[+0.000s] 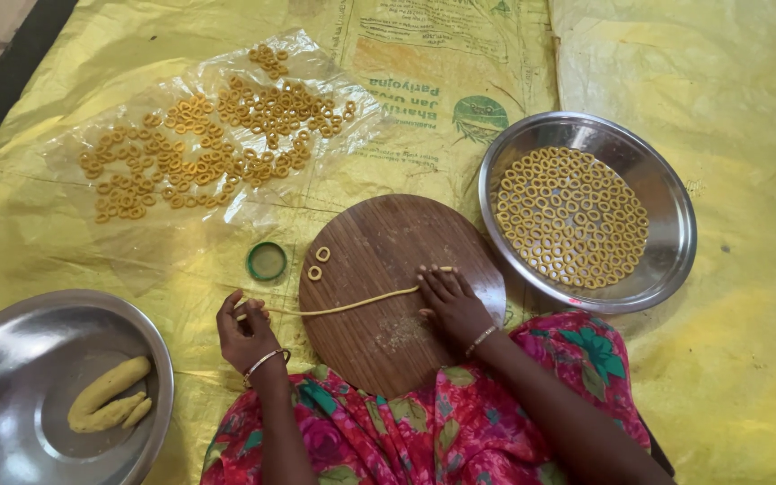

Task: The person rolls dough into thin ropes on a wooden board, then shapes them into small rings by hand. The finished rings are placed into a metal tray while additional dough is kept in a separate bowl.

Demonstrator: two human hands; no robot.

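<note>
A round wooden board (pixel 388 332) lies on a yellow sheet (pixel 747 180). Across the board runs a long thin rope of yellow dough (pixel 357 306). My left hand (pixel 246 332) pinches the rope's left end, just off the board's edge. My right hand (pixel 449 301) lies flat, fingers spread, pressing on the rope's right end. Two small dough rings (pixel 319 262) sit near the board's upper left edge.
A steel plate (pixel 666 193) at the right holds several dough rings. A clear plastic sheet (pixel 226 207) at the upper left carries several more. A steel plate (pixel 11 359) at the lower left holds dough lumps (pixel 110 395). A small green cap (pixel 267 261) lies beside the board.
</note>
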